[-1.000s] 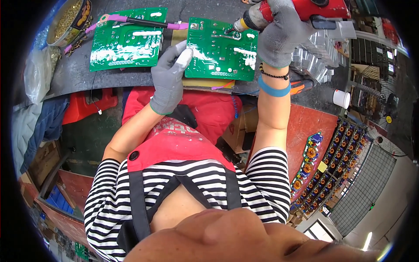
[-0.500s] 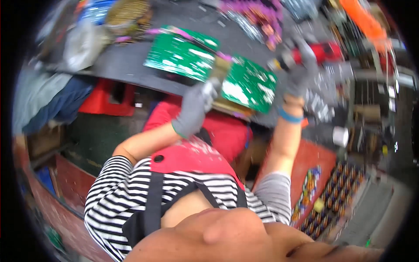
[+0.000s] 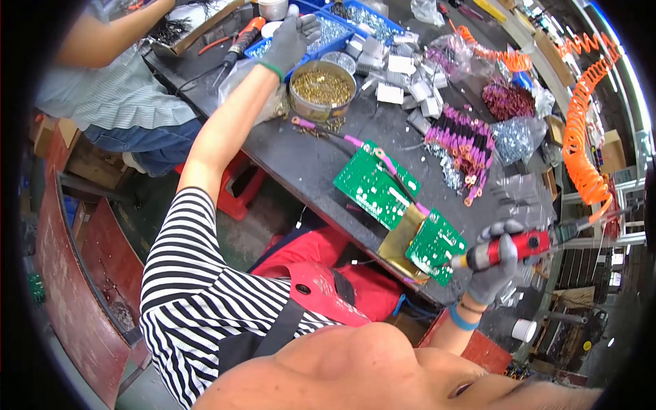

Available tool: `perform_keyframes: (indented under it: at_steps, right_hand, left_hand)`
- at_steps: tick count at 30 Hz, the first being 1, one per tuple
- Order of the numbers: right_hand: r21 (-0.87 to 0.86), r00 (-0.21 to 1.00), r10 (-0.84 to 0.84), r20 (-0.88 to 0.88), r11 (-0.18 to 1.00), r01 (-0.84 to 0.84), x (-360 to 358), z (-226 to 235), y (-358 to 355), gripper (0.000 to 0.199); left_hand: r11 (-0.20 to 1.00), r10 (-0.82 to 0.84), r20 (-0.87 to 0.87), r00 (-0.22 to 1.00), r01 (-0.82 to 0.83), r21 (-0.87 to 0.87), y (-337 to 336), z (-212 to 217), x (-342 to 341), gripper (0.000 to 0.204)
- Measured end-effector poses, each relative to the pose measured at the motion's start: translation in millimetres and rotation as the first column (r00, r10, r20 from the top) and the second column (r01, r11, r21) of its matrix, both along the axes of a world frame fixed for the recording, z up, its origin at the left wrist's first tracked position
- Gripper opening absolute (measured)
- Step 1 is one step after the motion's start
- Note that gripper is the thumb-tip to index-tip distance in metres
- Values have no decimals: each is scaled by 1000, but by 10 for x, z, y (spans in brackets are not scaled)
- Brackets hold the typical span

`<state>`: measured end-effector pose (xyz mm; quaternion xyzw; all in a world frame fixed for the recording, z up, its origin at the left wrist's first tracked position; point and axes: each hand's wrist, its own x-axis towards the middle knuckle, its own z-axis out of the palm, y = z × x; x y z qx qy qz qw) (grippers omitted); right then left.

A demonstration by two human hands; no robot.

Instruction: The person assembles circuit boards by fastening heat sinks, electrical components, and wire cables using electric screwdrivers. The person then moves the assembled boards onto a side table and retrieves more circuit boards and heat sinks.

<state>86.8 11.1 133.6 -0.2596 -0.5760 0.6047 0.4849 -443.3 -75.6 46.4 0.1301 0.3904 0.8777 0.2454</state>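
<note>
My left hand (image 3: 292, 46), in a grey glove, reaches to the far left over a blue tray (image 3: 330, 33) of small metal parts. Its fingers look apart, one stretched forward and others bent; no held thing shows. My gloved right hand (image 3: 493, 265) grips a red air screwdriver (image 3: 529, 244), whose nose points left beside the near green circuit board (image 3: 434, 249). A second green board (image 3: 372, 181) lies farther left. Between the boards is a brass-coloured plate (image 3: 398, 247). A dark cable with purple ends (image 3: 391, 171) and ring terminals runs across the second board.
A round tin of brass-coloured parts (image 3: 321, 85) stands near my left forearm. Silvery blocks (image 3: 403, 65) and a heap of purple-ended cables (image 3: 463, 143) lie farther back. An orange coiled hose (image 3: 581, 160) hangs at right. A co-worker's arm (image 3: 109, 34) is at upper left.
My left hand has left the brass-coloured plate between the boards and moved far left to the trays. My right hand still holds the screwdriver, now lower in view. The whole view has turned.
</note>
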Motion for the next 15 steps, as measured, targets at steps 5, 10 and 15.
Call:
perform_keyframes:
  at_steps: [5,10,15]
  right_hand:
    - [31,999,31,14,999,-32,79,34,-123,36]
    - [23,1000,-23,-4,999,23,72,-3,-51,39]
    - [59,999,-19,-34,998,21,-12,-56,100,41]
  left_hand:
    - [950,25,-415,909,-150,-273,242,104,-471,54]
    - [754,-183,-770,611,-416,-509,490,21,-623,41]
    - [768,-312,-950,-19,-593,-241,654,-337,-952,31]
